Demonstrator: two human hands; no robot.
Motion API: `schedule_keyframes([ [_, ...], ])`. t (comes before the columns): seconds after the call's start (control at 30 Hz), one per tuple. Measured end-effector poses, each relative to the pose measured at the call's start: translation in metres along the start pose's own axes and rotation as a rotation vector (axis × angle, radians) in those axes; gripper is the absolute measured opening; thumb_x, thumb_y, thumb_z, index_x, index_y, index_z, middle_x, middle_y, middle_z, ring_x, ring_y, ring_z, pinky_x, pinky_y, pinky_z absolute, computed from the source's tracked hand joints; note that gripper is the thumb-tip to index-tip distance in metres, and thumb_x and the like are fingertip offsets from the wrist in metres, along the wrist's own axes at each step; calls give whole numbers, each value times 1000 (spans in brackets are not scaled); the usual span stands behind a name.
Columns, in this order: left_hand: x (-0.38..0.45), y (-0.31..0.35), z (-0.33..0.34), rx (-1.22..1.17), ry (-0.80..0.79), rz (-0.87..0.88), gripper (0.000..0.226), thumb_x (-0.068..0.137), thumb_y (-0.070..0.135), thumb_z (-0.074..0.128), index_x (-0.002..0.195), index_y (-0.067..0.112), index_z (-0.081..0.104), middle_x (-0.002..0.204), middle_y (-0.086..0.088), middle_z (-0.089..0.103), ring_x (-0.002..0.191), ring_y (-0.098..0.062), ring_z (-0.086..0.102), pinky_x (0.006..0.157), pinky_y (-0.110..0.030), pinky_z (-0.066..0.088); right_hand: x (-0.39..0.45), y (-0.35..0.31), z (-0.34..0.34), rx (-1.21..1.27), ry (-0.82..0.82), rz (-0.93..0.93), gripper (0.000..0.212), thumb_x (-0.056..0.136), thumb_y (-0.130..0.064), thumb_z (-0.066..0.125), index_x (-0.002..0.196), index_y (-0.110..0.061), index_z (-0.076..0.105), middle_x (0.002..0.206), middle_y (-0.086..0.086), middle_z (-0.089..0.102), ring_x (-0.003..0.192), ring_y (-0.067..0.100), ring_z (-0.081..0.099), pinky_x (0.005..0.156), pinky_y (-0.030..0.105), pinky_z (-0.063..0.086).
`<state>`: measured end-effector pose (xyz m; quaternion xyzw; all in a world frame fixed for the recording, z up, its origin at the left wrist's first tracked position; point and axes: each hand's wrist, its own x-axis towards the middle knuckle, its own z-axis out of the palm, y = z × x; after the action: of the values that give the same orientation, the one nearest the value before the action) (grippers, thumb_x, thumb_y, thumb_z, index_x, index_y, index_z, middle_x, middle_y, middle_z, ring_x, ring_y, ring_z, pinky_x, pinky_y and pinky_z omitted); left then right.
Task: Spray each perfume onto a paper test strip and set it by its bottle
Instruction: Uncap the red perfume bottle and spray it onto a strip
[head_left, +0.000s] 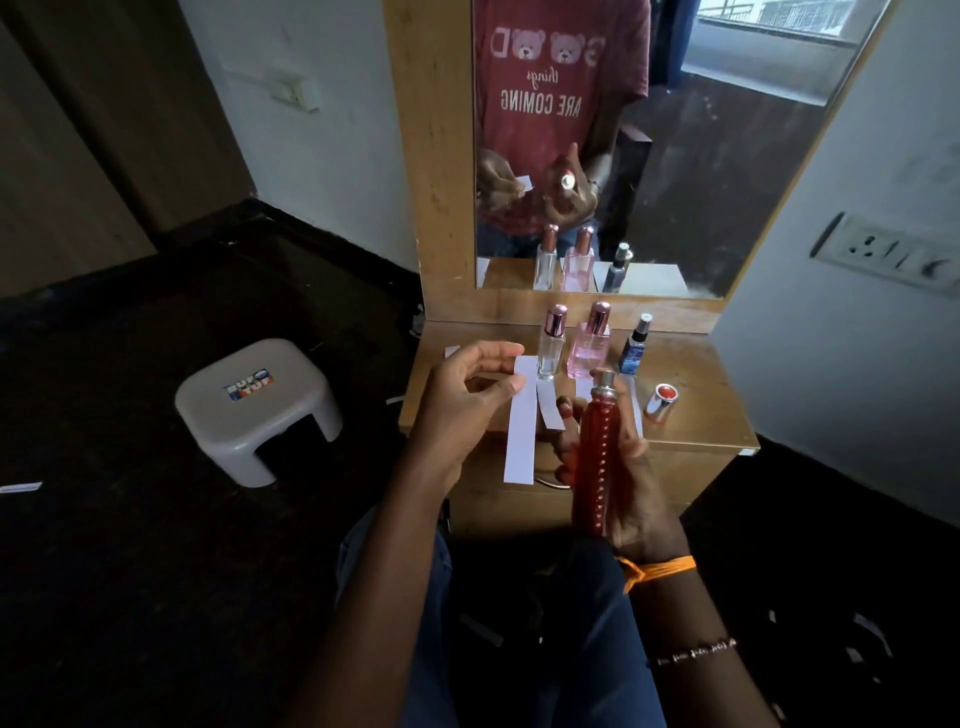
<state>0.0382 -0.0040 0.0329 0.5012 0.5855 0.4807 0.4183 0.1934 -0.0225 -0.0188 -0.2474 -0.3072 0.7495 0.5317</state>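
My right hand (626, 483) grips a tall red perfume bottle (595, 457) upright, its silver nozzle uncovered. My left hand (462, 400) pinches the top of a white paper strip (521, 431), which hangs just left of the bottle. On the wooden dresser top (696, 384) stand a clear bottle (550, 345), a pink bottle (589, 345) and a small blue spray bottle (635, 348). Paper strips lie in front of them: one strip (549, 408) by the clear bottle, others partly hidden behind the red bottle. The red bottle's cap (662, 402) lies on its side at the right.
A mirror (675, 156) rises behind the bottles and reflects them and my hands. A grey plastic stool (254, 410) stands on the dark floor to the left. Loose paper scraps (21, 487) lie on the floor. A wall socket panel (883, 254) sits at the right.
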Motion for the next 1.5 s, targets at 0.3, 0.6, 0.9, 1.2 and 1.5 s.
schedule_keyframes([
  [0.3, 2, -3, -1, 11, 23, 4, 26, 85, 14, 64, 95, 38, 62, 99, 18, 62, 99, 4, 54, 88, -31, 46, 10, 7, -3, -103, 232, -38, 91, 39, -61, 83, 112, -16, 54, 83, -1, 63, 72, 11, 61, 63, 26, 51],
  [0.6, 3, -3, -1, 22, 36, 12, 27, 86, 12, 63, 94, 37, 62, 99, 19, 62, 95, 8, 53, 87, -31, 46, 11, -2, 4, -12, 397, -19, 55, 70, -48, 63, 111, -12, 61, 90, 5, 61, 74, 16, 60, 69, 32, 55],
  [0.9, 1, -1, -4, 13, 34, 2, 25, 85, 11, 62, 98, 32, 65, 100, 13, 66, 100, 3, 56, 97, -44, 45, 4, -7, 8, 312, 72, 124, 58, 92, -43, 28, 118, -5, 65, 118, 17, 66, 93, 31, 70, 70, 43, 59],
  [1.2, -1, 2, -5, 36, -13, 1, 25, 85, 13, 63, 99, 34, 63, 99, 13, 65, 102, -1, 55, 98, -40, 43, -3, -9, 2, -117, -64, -33, 82, 61, -20, 76, 134, -37, 42, 112, 5, 70, 93, 28, 70, 67, 42, 59],
  [1.5, -3, 7, -3, 42, -27, 12, 27, 84, 14, 65, 102, 33, 63, 99, 13, 66, 105, -4, 57, 100, -44, 41, -1, -7, -3, 69, -156, -52, 74, 60, -21, 80, 129, -25, 53, 116, 12, 66, 100, 36, 67, 75, 50, 56],
])
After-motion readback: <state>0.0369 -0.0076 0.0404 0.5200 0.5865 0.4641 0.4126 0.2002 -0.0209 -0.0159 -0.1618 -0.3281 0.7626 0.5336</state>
